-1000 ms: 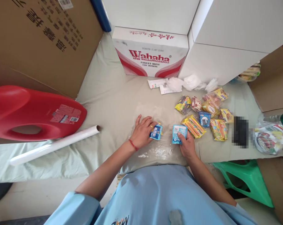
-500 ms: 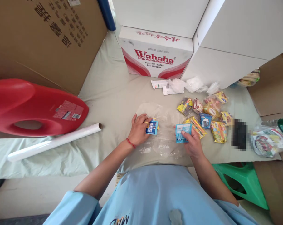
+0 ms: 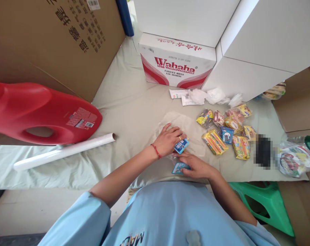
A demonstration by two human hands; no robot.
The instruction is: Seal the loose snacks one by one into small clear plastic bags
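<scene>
My left hand (image 3: 169, 140), with a red cord at the wrist, is bent over a clear plastic bag (image 3: 196, 128) lying flat on the cloth. It holds a small dark blue snack packet (image 3: 181, 146) on its thumb side. Just below it, my right hand (image 3: 194, 165) is closed on a light blue packet (image 3: 178, 168), its fingertips near the bag's lower edge. My left hand and the packets hide part of the bag.
Several snack packs (image 3: 215, 141) lie to the right, with crumpled white plastic (image 3: 215, 95) behind them. A Wahaba-style "Wahaha" carton (image 3: 177, 65) stands at the back. Left are a red jug (image 3: 67, 112) and a white roll (image 3: 65, 153). A green stool (image 3: 270, 208) is below right.
My right hand has moved left with the light blue packet, from beside the snack packs to below my left hand. My left hand has shifted right with the dark blue packet.
</scene>
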